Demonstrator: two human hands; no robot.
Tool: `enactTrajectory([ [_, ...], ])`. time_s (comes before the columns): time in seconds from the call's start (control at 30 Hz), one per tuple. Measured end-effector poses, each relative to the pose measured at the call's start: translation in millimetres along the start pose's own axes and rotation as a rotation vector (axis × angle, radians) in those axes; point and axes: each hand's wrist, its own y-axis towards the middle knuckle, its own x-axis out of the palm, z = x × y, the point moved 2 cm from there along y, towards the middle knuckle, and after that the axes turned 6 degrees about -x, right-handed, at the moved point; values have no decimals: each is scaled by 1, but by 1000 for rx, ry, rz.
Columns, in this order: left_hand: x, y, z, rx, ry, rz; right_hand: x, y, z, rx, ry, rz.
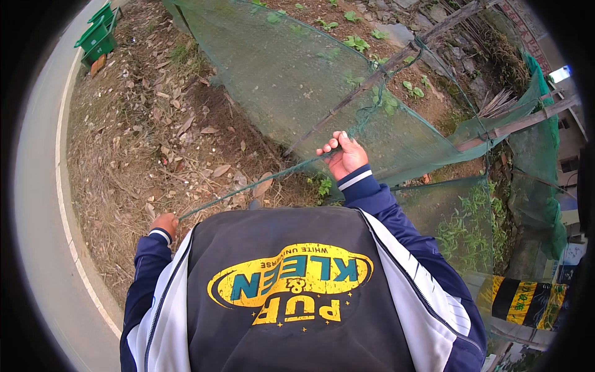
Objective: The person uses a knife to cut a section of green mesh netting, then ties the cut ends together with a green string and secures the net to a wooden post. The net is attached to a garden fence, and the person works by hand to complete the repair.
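A twisted green cord [251, 185] runs taut between my two hands, above ground strewn with dry leaves. Its lower end is gripped in my left hand [163, 225], beside my jacket. My right hand [345, 156] is curled around the cord farther up, in front of the green mesh netting [279, 79]. Past my right hand, a loose green tangle [369, 114] hangs from the netting by a wooden pole [358, 90]. The pole slants from the ground to the upper right, with cord wound around it.
Leafy seedlings [357, 43] grow in soil behind the netting. A second pole [520, 123] carries more mesh at the right. Green bins [97, 37] stand beside a paved road [42, 153] on the left. A black-and-yellow striped post [527, 302] is at lower right.
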Motion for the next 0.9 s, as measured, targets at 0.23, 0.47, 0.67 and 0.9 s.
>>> enactTrajectory([
  [0.23, 14, -81, -68, -287, -112, 22, 13, 10, 46, 161, -66, 15],
  [0.47, 11, -106, -59, -446, -165, 214, 69, 38, 25, 42, -536, -281],
  [0.67, -50, -51, 14, 14, -656, 373, 135, 28, 36, 161, -433, -489],
  [0.9, -151, 6, 273, 753, -1608, -389, 141, 24, 61, 215, -306, -437],
])
